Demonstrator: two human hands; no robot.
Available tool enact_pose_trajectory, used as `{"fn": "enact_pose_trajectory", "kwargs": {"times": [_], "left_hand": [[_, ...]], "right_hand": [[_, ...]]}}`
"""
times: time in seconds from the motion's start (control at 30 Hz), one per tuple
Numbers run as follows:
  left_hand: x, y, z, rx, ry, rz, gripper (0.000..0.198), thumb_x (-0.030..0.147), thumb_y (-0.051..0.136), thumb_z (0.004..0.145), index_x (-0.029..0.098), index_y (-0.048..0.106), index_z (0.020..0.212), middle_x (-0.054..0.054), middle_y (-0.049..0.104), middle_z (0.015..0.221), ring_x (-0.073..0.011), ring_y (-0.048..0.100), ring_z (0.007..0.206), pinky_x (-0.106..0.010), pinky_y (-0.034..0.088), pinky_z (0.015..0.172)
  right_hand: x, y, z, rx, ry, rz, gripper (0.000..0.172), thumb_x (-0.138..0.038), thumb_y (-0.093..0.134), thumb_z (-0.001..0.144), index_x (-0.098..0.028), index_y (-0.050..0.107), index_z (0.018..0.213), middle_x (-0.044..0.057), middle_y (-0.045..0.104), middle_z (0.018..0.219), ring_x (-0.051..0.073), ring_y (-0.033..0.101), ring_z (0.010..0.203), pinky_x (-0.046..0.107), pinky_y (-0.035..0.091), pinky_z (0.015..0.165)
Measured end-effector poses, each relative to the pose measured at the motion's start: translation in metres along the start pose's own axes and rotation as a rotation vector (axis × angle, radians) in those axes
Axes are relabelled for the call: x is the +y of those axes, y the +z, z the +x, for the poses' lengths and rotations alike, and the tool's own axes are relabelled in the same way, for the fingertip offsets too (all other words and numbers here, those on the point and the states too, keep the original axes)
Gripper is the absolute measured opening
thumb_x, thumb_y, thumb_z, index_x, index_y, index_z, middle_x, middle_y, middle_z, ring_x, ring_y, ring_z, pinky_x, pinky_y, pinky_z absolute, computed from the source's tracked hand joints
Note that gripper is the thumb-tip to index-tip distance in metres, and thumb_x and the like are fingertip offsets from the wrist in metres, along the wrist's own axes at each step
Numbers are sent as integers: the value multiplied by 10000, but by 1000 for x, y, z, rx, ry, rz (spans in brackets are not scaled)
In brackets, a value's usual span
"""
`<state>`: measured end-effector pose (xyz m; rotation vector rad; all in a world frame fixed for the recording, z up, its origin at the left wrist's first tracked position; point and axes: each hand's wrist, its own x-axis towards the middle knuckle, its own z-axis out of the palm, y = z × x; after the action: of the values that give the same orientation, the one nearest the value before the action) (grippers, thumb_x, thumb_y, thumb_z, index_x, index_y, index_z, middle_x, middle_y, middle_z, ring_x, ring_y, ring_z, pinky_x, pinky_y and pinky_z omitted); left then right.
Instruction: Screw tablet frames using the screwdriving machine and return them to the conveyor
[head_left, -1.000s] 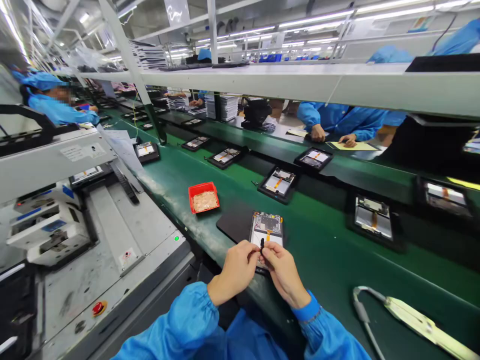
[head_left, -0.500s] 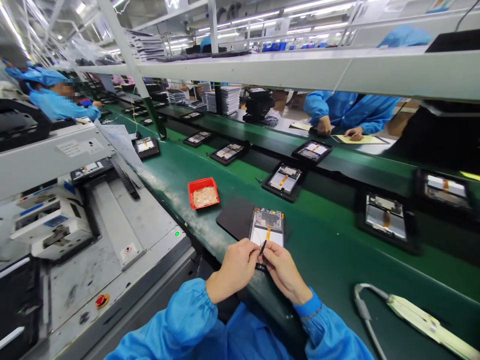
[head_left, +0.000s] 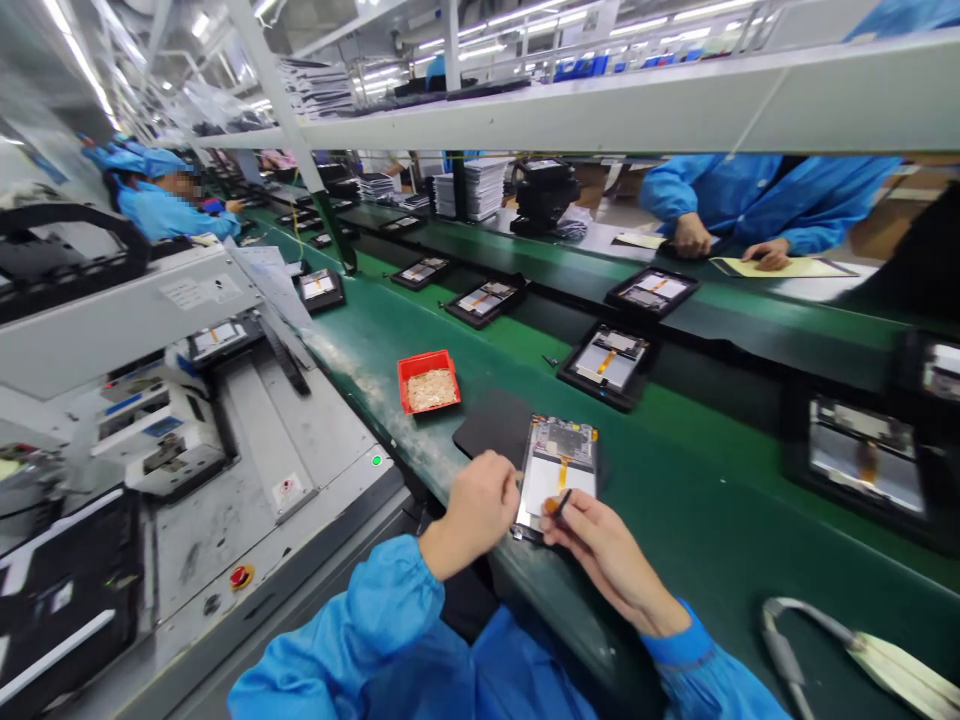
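An opened tablet (head_left: 538, 490) lies on the green belt in front of me, its circuit board, silvery-white panel and orange ribbon cable facing up. My right hand (head_left: 609, 555) pinches a small dark part with an orange-brown piece (head_left: 555, 504) over the tablet's lower end. The part is too small to name exactly. My left hand (head_left: 476, 510) is closed at the tablet's lower left edge, fingertips together; what they hold, if anything, is hidden. A flat black plate (head_left: 491, 432) lies partly under the tablet's left side.
A red tray (head_left: 406, 385) of small pale pieces stands left of the black plate. More opened tablets (head_left: 606, 362) sit in black holders beyond. A pale hand tool (head_left: 900, 672) with a cable lies at right. A machine (head_left: 225, 430) stands left; a co-worker (head_left: 750, 205) works opposite.
My hands have drawn apart; the right hand has moved right with the small dark part, the left has stayed at the tablet's left edge. The whole view has shifted slightly.
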<state>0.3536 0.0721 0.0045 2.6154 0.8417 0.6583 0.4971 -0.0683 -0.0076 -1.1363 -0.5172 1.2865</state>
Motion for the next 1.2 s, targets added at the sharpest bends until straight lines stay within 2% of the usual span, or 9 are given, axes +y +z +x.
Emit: {"fn": "enact_pose_trajectory", "kwargs": {"times": [0.17, 0.27, 0.37, 0.6, 0.77, 0.87, 1.0, 1.1, 1.2], "left_hand": [[-94, -33, 73, -9, -481, 367, 250, 245, 412, 967, 152, 644, 955, -131, 696, 930, -259, 668, 864, -341, 473, 743], [-129, -41, 101, -75, -508, 396, 253, 233, 453, 941, 117, 677, 943, -185, 698, 922, -310, 677, 867, -371, 477, 737], [-136, -37, 105, -111, -469, 388, 244, 197, 473, 915, 132, 675, 1034, -186, 694, 1016, -324, 662, 944, -374, 471, 762], [-120, -28, 71, 145, -396, 275, 228, 237, 448, 925, 199, 667, 974, -85, 704, 986, -254, 656, 888, -329, 442, 738], [-80, -19, 31, 305, -204, -63, 206, 109, 458, 848, 191, 639, 902, -47, 674, 883, -205, 630, 833, -312, 453, 758], [-48, -10, 0, 240, -45, -249, 229, 78, 439, 863, 186, 638, 891, -50, 642, 868, -197, 606, 843, -319, 466, 779], [-14, 7, -37, -26, 259, -287, 322, 67, 405, 902, 175, 655, 1075, -97, 657, 1045, -227, 578, 976, -375, 464, 854], [-3, 20, -55, -213, 442, -147, 379, 96, 413, 928, 162, 598, 1252, -119, 645, 1187, -262, 556, 1041, -416, 449, 874], [-3, 30, -64, -242, 509, -21, 405, 109, 419, 936, 124, 552, 1319, -140, 632, 1237, -280, 547, 1055, -442, 438, 886]], "right_hand": [[-17, -35, -9, 55, -106, -467, 332, -531, 600, 908, -202, 559, 909, 53, 680, 799, 183, 643, 682, 327, 526, 659], [-15, -47, -15, 203, -310, -857, 255, -463, 604, 919, -211, 625, 949, 57, 694, 845, 206, 655, 762, 354, 527, 735], [-3, -48, -24, 243, -544, -1120, 153, -347, 591, 944, -224, 678, 972, 65, 698, 987, 214, 655, 906, 359, 516, 838], [29, -31, -35, 159, -787, -1277, 170, -136, 567, 952, -208, 683, 1055, 68, 656, 991, 173, 623, 902, 304, 525, 793], [38, -26, -28, 107, -850, -1281, 171, -104, 582, 938, -187, 676, 1054, 70, 653, 969, 174, 597, 881, 315, 511, 777], [40, -27, -26, 86, -843, -1311, 159, -106, 579, 940, -181, 677, 1040, 74, 655, 971, 183, 577, 879, 332, 489, 772], [40, -28, -28, 80, -802, -1411, 184, -136, 551, 958, -187, 685, 1073, 82, 655, 981, 206, 545, 889, 353, 449, 759], [38, -27, -33, 115, -751, -1501, 237, -188, 521, 978, -214, 692, 1140, 100, 636, 1035, 230, 522, 929, 369, 427, 761], [37, -29, -41, 147, -692, -1560, 298, -205, 501, 984, -262, 681, 1215, 110, 599, 1093, 247, 505, 975, 378, 411, 770]]}}
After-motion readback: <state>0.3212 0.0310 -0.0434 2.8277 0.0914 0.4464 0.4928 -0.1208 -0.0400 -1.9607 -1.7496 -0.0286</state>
